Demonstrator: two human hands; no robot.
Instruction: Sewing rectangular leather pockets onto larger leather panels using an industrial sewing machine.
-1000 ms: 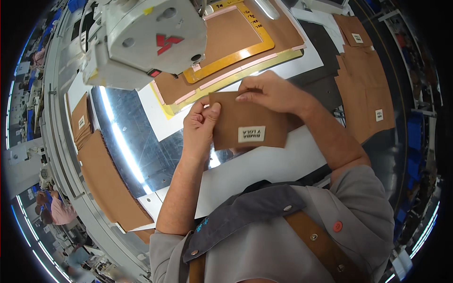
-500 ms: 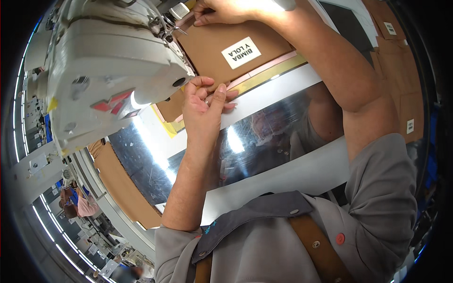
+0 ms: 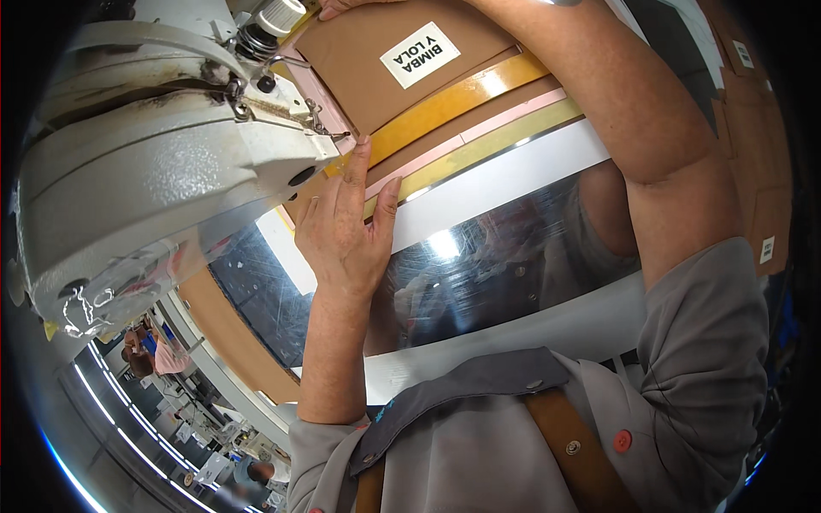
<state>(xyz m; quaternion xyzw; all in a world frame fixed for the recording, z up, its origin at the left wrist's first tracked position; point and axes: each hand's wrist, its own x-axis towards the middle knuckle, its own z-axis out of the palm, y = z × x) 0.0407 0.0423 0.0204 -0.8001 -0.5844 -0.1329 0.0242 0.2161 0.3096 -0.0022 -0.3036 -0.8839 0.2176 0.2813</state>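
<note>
My left hand lies palm down with its fingers stretched out, the index fingertip by the near end of a glossy amber strip, just beside the sewing machine head. Beyond that strip is a brown panel bearing a white printed label. At the panel's far edge is my right hand, mostly cut off by the picture's top, so its grip is hidden. Pink edging and a yellow-green strip run along the near side of the brown work.
A scratched shiny metal plate covers the table in front of me. Brown pieces with small labels lie at the right. A long brown piece rests at the left. A person in pink is in the background.
My left hand has turned from curled and palm up to flat and palm down. The amber strip now shows along the labelled panel's near edge. The whole view has shifted.
</note>
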